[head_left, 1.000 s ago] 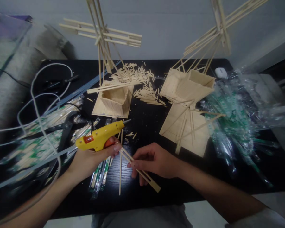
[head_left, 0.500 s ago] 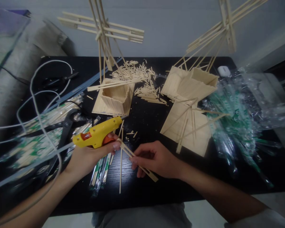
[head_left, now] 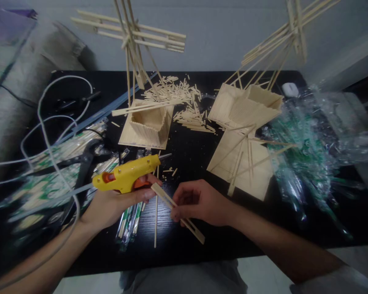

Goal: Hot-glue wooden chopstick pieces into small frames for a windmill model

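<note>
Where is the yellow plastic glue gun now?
In the head view, the gun is left of centre in the left grip, below the pale wooden-stick box.

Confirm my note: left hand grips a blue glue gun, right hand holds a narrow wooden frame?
Not quite: the head view shows the left hand gripping a yellow glue gun, not blue; the right hand does hold the narrow wooden frame.

The glue gun (head_left: 127, 174) looks smooth plastic, the slotted strip (head_left: 198, 235) matt wood, the wrappers (head_left: 305, 141) glossy plastic film.
</note>
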### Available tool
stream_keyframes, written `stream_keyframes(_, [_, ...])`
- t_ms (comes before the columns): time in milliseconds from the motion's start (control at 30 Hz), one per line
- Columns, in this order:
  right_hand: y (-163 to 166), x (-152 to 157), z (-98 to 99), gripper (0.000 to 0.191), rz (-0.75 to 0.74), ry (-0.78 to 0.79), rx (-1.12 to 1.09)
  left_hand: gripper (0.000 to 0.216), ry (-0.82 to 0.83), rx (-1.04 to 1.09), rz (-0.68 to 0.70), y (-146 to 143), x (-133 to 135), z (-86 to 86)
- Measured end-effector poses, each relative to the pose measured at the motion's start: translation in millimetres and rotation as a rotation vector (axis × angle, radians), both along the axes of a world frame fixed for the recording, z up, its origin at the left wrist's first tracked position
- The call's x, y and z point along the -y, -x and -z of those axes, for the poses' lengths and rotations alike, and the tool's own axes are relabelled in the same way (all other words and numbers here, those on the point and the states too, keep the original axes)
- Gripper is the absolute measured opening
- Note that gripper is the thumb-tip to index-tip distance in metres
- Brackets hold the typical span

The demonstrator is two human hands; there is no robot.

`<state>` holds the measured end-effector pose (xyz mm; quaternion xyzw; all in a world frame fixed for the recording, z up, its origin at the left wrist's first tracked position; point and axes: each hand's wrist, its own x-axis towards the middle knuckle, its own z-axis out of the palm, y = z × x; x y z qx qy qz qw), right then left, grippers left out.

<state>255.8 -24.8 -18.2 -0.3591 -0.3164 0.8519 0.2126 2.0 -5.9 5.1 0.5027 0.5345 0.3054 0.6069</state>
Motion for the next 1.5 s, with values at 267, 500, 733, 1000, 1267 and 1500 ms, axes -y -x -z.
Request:
stream_keyframes(267, [1.0,0.7,-4.0,0.048,0.042,-0.052,0.105,0.032,0.051,-0.036,-0.008,1.9,2.8,1.7])
stream_keyframes(500, [1.8,2.9,-3.4,0.047,0.052,-0.118,0.115,0.031,-0.022,-0.114,-0.035,-2.7,1.7,-1.5])
stream_keyframes(733, [2.0,2.3,-4.0,0.044,0.060,-0.137,0.095,0.034,-0.059,-0.153,-0.042,-0.5,2.1,2.2])
stream_keyframes(1000, [1.3,3.1,-3.3,0.044,0.082,-0.122,0.132,0.037,-0.023,-0.079,-0.044,0.0,4.3,3.3])
stream_keyframes(1267, [1.8,2.9,-3.7,0.045,0.100,-0.116,0.123,0.038,0.008,-0.078,-0.080,-5.2,3.7,-3.0])
stream_keyframes(1500, [2.2,2.7,-5.0,0.045,0.101,-0.122,0.121,0.044,0.027,-0.095,-0.071,-4.6,3.6,-5.0])
